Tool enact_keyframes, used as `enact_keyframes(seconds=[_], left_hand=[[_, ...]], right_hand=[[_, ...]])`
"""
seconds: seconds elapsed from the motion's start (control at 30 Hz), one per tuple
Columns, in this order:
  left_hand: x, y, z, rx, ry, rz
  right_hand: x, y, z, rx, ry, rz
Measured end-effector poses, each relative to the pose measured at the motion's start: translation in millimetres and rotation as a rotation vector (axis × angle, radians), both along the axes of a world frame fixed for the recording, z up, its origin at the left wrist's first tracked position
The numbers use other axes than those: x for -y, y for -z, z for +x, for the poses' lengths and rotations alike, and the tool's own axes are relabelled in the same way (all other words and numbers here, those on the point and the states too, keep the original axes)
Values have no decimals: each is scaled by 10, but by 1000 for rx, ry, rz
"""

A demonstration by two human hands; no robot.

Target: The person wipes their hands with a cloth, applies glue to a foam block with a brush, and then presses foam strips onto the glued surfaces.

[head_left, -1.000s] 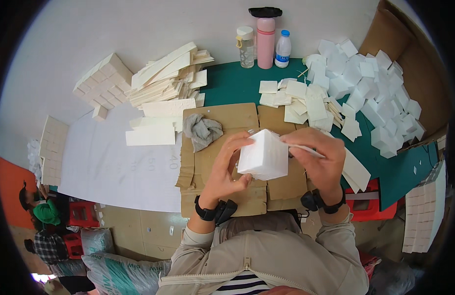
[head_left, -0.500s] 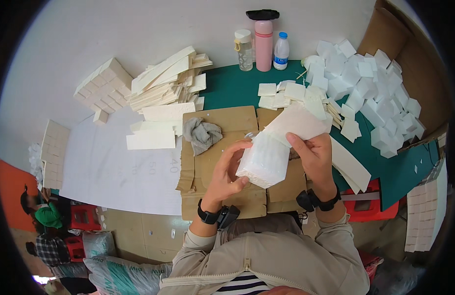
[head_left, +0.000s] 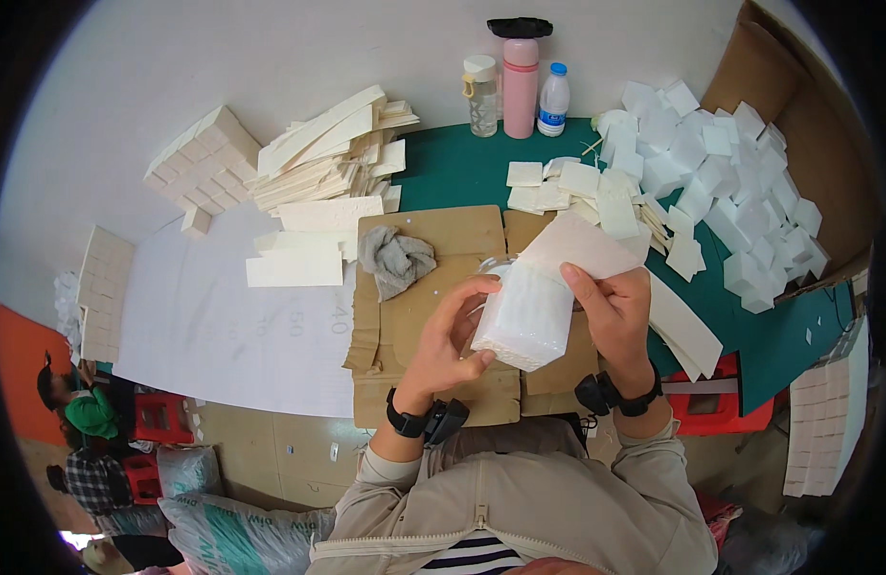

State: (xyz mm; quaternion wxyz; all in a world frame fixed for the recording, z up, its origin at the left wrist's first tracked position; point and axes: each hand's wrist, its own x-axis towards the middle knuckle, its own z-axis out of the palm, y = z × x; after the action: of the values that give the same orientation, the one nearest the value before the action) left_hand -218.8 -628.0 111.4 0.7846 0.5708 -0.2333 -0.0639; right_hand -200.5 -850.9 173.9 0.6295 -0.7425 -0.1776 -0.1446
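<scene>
Over the cardboard, my left hand (head_left: 443,335) grips a white foam block (head_left: 525,324), thumb near its lower corner and fingers round its left side. The block is tilted and looks glossy, as if wrapped in film or coated. My right hand (head_left: 617,321) pinches a thin cream sheet (head_left: 582,247) between thumb and fingers. The sheet meets the far end of the block; whether it is stuck there I cannot tell. A crumpled grey cloth (head_left: 395,262) lies left of my hands on the flattened cardboard (head_left: 443,395).
Cream strips (head_left: 318,172) are stacked at the far left, small cream squares (head_left: 579,179) lie beyond my right hand. White foam blocks (head_left: 721,177) are heaped before an open carton (head_left: 797,105). Two bottles and a pink flask (head_left: 520,91) stand at the back of the green table (head_left: 443,168).
Both hands have shifted slightly right with the block and sheet. The sheet has turned a little, its far edge now sloping more. Both grips stay as they were.
</scene>
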Motion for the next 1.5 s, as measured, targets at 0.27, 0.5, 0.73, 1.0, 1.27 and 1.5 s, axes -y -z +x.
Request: enact_keyframes(seconds=[0.27,0.5,0.73,1.0,1.27,1.5], left_hand=[[-29,22,-11,-21,4,5],[-18,4,-13,-29,4,-4],[-14,-42,-27,-57,-66,4],[48,-147,-34,104,-243,226],[56,-96,-23,114,-273,172],[49,-115,-24,55,-230,148]], right_hand=[[-39,-25,21,31,6,-21],[-76,-97,-7,69,29,-50],[-84,-193,29,196,-32,-230],[-85,-198,-50,345,-51,-407],[-108,-205,-97,402,-53,-470],[-87,-200,-130,436,-63,-467]])
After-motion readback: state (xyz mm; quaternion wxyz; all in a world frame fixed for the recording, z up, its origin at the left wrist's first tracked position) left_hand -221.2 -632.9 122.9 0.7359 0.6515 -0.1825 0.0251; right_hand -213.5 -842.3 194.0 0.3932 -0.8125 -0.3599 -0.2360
